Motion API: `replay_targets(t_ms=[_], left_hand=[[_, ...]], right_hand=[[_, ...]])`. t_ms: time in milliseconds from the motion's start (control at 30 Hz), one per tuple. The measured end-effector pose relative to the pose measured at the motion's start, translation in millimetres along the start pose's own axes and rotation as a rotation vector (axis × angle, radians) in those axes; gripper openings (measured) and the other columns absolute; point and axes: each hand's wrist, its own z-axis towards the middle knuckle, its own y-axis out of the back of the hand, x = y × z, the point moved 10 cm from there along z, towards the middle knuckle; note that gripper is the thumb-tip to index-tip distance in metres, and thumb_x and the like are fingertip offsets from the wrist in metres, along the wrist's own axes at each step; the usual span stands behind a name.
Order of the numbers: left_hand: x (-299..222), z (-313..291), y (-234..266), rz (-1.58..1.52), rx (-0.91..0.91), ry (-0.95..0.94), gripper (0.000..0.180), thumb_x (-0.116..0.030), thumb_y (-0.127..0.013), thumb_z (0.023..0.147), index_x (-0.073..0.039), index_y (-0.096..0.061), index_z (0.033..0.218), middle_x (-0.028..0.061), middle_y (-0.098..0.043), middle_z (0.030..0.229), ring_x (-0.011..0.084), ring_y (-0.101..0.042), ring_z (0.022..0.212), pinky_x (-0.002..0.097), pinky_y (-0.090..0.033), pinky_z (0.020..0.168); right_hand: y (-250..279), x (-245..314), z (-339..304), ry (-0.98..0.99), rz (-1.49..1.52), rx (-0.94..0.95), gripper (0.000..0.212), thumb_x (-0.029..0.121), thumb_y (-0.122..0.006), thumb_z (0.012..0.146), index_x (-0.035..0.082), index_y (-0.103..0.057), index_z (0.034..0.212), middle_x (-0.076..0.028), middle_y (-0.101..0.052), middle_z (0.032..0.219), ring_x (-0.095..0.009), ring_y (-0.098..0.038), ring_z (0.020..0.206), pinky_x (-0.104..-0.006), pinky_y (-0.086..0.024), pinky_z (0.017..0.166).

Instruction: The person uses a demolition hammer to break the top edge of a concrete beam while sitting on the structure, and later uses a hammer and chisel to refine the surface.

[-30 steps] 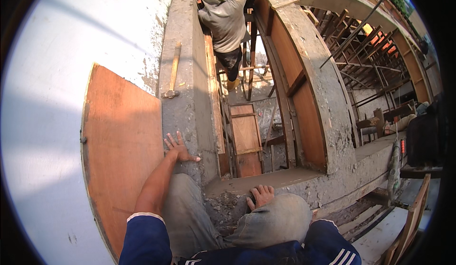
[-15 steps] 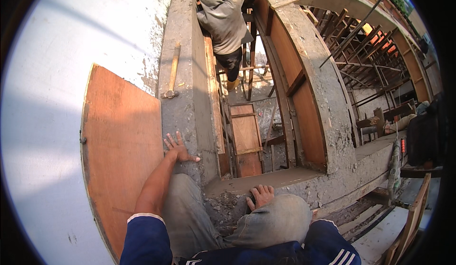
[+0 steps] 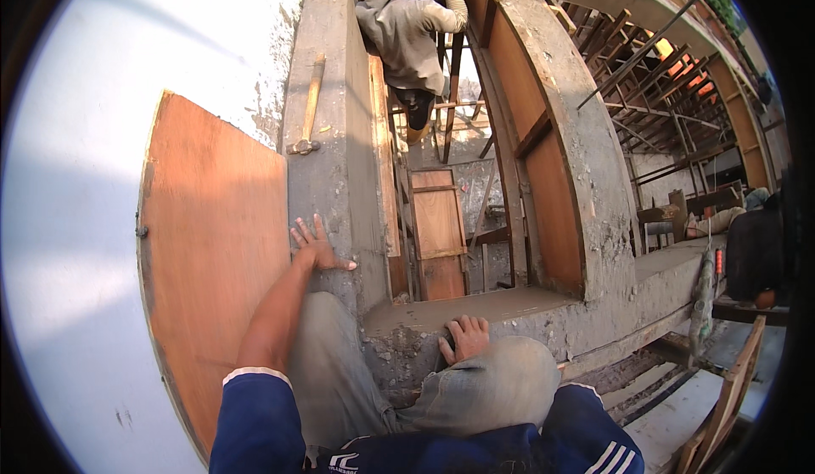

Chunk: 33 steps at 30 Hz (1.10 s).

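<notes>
My left hand (image 3: pixel 316 246) lies flat with its fingers spread on top of the grey concrete beam (image 3: pixel 318 195), beside the brown plywood panel (image 3: pixel 216 253). My right hand (image 3: pixel 466 338) rests on the concrete ledge (image 3: pixel 407 342) near my bent knee; its fingers lie on the edge, slightly bent, and it holds nothing. Farther along the left beam lies a hammer (image 3: pixel 313 100), its wooden handle pointing away from me and its metal head toward me. My knees (image 3: pixel 501 376) are bent in grey trousers.
A hooded person (image 3: pixel 412 28) is down in the opening between the beams, one arm raised. Below lies a framed plywood panel (image 3: pixel 440 236). Plywood formwork (image 3: pixel 543 177) lines the right beam. Timber props (image 3: pixel 662 83) crowd the far right. A white wall (image 3: pixel 76 219) rises at left.
The view has tilted slightly, so the hammer and beams sit higher. The hooded person's right arm now shows, reaching up. My hands stay in place on the concrete.
</notes>
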Motion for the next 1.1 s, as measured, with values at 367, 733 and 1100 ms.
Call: replay_targets(t_ms=[367, 733, 1100], left_hand=[[-8, -13, 9, 0.003, 0.024, 0.003, 0.169, -0.077, -0.082, 0.045, -0.002, 0.033, 0.144, 0.0397, 0.033, 0.146, 0.0590, 0.027, 0.135, 0.0740, -0.010, 0.107], [-8, -7, 6, 0.005, 0.018, -0.004, 0.170, -0.077, -0.082, 0.044, -0.001, 0.032, 0.144, 0.0411, 0.032, 0.145, 0.0598, 0.027, 0.135, 0.0734, -0.009, 0.108], [-15, -6, 22, 0.024, -0.041, -0.073, 0.168, -0.075, -0.083, 0.048, 0.006, 0.030, 0.143, 0.0461, 0.030, 0.143, 0.0592, 0.028, 0.135, 0.0643, 0.007, 0.112]], right_hand=[[3, 0, 2, 0.019, -0.002, -0.016, 0.040, 0.031, -0.067, 0.082, 0.006, -0.061, 0.112, -0.013, -0.056, 0.113, -0.031, -0.050, 0.113, -0.0452, -0.032, 0.103], [-2, -3, 1, 0.006, 0.017, 0.031, 0.045, 0.034, -0.065, 0.084, 0.006, -0.059, 0.118, -0.014, -0.054, 0.116, -0.030, -0.048, 0.117, -0.0456, -0.031, 0.103], [-4, -6, 5, -0.021, -0.018, 0.051, 0.039, 0.036, -0.061, 0.088, 0.007, -0.060, 0.113, -0.013, -0.054, 0.111, -0.030, -0.048, 0.113, -0.0462, -0.031, 0.103]])
